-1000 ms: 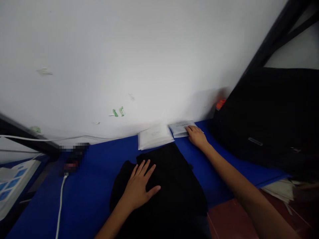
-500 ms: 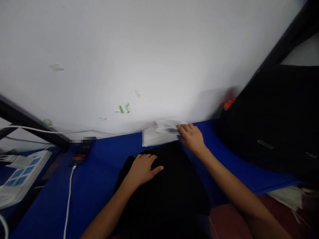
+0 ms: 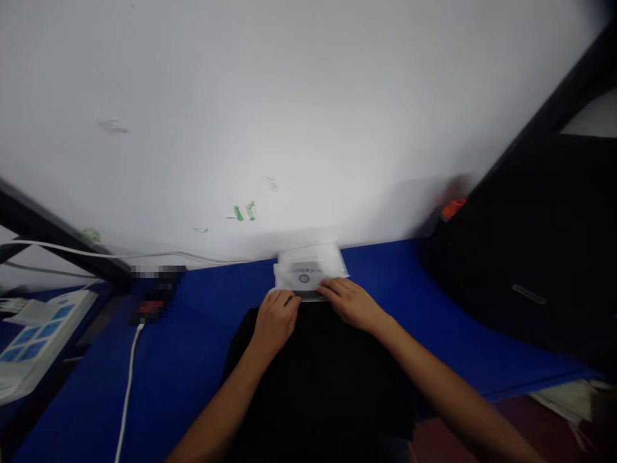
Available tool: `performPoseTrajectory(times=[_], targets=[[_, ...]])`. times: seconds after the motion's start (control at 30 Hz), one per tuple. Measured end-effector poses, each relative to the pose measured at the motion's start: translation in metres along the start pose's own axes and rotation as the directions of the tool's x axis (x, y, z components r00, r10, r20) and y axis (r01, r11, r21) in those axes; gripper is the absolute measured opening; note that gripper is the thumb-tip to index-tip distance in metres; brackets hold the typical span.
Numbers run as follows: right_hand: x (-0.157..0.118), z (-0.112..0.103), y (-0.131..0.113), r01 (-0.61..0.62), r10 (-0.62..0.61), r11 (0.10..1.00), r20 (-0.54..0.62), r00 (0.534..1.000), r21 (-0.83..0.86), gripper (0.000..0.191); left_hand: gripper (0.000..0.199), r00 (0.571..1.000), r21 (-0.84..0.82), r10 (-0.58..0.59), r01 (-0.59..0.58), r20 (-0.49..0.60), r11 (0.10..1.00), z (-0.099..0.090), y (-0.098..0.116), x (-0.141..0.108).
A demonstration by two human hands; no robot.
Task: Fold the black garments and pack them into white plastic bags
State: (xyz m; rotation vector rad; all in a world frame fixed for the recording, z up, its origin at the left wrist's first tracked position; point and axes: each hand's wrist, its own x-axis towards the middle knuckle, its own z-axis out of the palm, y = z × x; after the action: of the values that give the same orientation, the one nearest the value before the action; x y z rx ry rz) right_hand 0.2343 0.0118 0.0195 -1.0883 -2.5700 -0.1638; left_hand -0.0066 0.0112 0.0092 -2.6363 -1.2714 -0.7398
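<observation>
A translucent white plastic bag [image 3: 290,278] with a dark printed logo is held at its near edge by both hands. My left hand [image 3: 278,319] pinches its left corner, fingers closed. On the right side of the same edge, my right hand [image 3: 351,302] grips it with bent fingers. Another white plastic bag [image 3: 313,252] lies flat behind it, against the wall. Below the hands, folded black cloth [image 3: 332,366] covers the near middle of the table.
The table has a blue cover [image 3: 197,347]. A black device [image 3: 161,297], partly pixelated, trails a white cable [image 3: 126,392] on the left. Beyond it are papers with blue labels [image 3: 36,341]. A large black bag [image 3: 525,257] stands at right, near an orange object [image 3: 453,209]. The white wall [image 3: 308,116] closes the back.
My right hand has brought the upper plastic bag left and nearer, over the cloth's far edge. My left hand has moved forward from the cloth to the bag's corner and closed on it.
</observation>
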Motion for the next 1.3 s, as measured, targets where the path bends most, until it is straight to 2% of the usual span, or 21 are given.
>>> performPoseTrajectory(times=[0.1, 0.23, 0.33, 0.4, 0.5, 0.67, 0.77, 0.87, 1.07, 1.2, 1.3], targets=[[-0.01, -0.004, 0.006, -0.092, 0.092, 0.996, -0.071, 0.993, 0.0, 0.025, 0.021, 0.998, 0.003, -0.041, 0.041, -0.046, 0.999, 0.0, -0.001, -0.001], [-0.012, -0.004, 0.007, -0.146, 0.146, 0.989, -0.131, 0.981, 0.005, 0.024, 0.021, 0.992, -0.02, -0.078, 0.077, -0.098, 0.997, -0.005, -0.002, 0.0], [-0.01, -0.003, -0.003, -0.083, 0.086, 0.996, -0.181, 0.98, 0.021, 0.025, 0.017, 0.989, -0.077, -0.063, 0.053, -0.134, 0.996, -0.008, 0.001, -0.001], [-0.009, -0.002, -0.014, 0.003, 0.002, 1.0, -0.205, 0.979, 0.024, 0.027, 0.014, 0.989, -0.131, -0.011, -0.008, -0.148, 0.991, -0.008, 0.006, -0.002], [-0.005, -0.002, -0.03, 0.101, -0.091, 0.994, -0.212, 0.973, 0.035, 0.03, 0.017, 0.99, -0.181, 0.088, -0.106, -0.109, 0.978, -0.007, 0.014, -0.005], [-0.002, 0.002, -0.04, 0.128, -0.109, 0.988, -0.188, 0.976, 0.088, 0.028, 0.019, 0.989, -0.16, 0.123, -0.134, -0.078, 0.978, -0.007, 0.017, -0.005], [-0.005, 0.005, -0.03, 0.094, -0.072, 0.989, -0.176, 0.982, 0.117, 0.03, 0.018, 0.99, -0.106, 0.091, -0.103, -0.111, 0.989, -0.008, 0.01, -0.002], [-0.013, 0.005, -0.01, -0.028, 0.063, 0.983, -0.19, 0.98, 0.182, 0.032, 0.019, 0.991, -0.053, 0.007, -0.015, -0.136, 0.998, -0.011, -0.006, 0.0], [-0.024, 0.0, 0.034, -0.208, 0.285, 0.926, -0.224, 0.932, 0.314, 0.02, 0.012, 0.987, -0.046, -0.115, 0.111, -0.109, 0.993, -0.015, -0.041, -0.003], [-0.025, 0.002, 0.045, -0.265, 0.32, 0.907, -0.127, 0.939, 0.326, 0.019, 0.009, 0.976, -0.142, -0.213, 0.205, -0.046, 0.968, -0.011, -0.044, -0.007], [-0.024, 0.004, 0.046, -0.266, 0.293, 0.924, -0.058, 0.954, 0.275, 0.017, 0.011, 0.975, -0.223, -0.22, 0.211, -0.017, 0.952, -0.007, -0.039, -0.009]])
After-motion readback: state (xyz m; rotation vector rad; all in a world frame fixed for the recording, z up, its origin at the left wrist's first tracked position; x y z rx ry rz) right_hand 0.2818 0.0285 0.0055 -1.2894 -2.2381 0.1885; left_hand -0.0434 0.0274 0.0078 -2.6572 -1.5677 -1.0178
